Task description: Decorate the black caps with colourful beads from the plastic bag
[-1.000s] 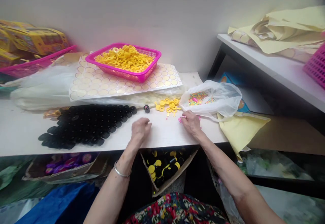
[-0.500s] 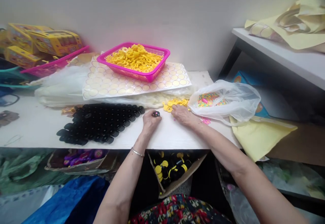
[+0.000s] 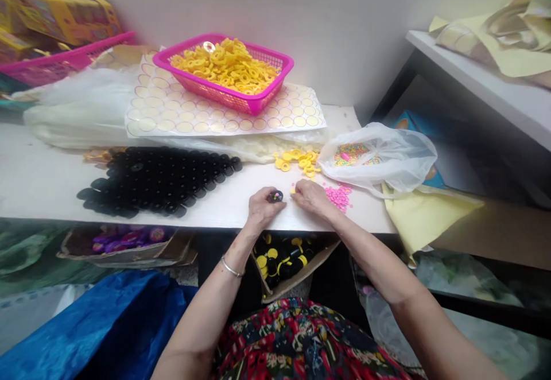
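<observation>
My left hand is closed around a small black cup, whose mouth faces up with a few coloured beads showing inside. Just to its right, my right hand pinches a yellow cap, mostly hidden by the fingers. The two hands are a short way apart over the white table. Beyond the right hand lies a loose cluster of yellow ring-shaped caps. Pink beads are spread beside my right wrist. Many black cups stand packed together left of my left hand.
A pink basket of yellow rings sits on sticker sheets at the back. To the right is a clear bag of multicoloured beads. Below the table edge, a cardboard box holds black cups with yellow caps.
My right hand has drawn back from the yellow caps toward the cup in my left hand, now with a bit of yellow at its fingertips. The camera view has tilted down.
</observation>
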Available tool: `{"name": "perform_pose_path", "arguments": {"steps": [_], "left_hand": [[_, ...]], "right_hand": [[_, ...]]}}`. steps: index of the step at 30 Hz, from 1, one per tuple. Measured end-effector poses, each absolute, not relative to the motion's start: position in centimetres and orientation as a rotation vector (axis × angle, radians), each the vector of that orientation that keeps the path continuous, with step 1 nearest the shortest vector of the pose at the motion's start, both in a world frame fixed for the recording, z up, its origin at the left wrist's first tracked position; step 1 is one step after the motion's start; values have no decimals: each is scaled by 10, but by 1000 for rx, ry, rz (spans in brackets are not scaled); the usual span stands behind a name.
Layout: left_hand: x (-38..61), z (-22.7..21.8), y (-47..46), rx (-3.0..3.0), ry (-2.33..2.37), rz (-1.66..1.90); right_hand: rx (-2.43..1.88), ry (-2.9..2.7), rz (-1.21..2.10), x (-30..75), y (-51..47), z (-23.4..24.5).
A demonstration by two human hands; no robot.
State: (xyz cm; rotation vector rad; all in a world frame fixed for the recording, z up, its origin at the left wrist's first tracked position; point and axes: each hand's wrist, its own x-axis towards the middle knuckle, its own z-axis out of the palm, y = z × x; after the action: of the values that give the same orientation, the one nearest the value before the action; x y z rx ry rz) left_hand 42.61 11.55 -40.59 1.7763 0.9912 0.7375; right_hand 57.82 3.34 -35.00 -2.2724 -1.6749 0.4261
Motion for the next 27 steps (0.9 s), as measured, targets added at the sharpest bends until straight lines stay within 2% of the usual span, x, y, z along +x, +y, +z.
{"name": "perform_pose_path", "arguments": {"steps": [6, 14, 16, 18, 22, 24, 27], "left_hand": [[421, -408, 117, 1776, 974, 704], [407, -405, 108, 1745, 903, 837], [400, -398, 95, 1608, 1001, 903], [395, -389, 77, 1404, 1081, 895], [391, -366, 39, 861, 882, 559], [390, -357, 28, 608, 733, 418], [389, -355, 23, 395, 674, 392]], "right_hand": [[-2354, -1344, 341, 583, 21, -353], [-2462, -1481, 233, 536, 2, -358], [-2337, -1330, 317, 533, 0, -362], [-2040, -1083, 527, 532, -5, -364], [-1278, -696, 941, 515, -24, -365], [-1134, -614, 1026, 501, -33, -368], [-1129, -589, 1078, 488, -42, -373]]}}
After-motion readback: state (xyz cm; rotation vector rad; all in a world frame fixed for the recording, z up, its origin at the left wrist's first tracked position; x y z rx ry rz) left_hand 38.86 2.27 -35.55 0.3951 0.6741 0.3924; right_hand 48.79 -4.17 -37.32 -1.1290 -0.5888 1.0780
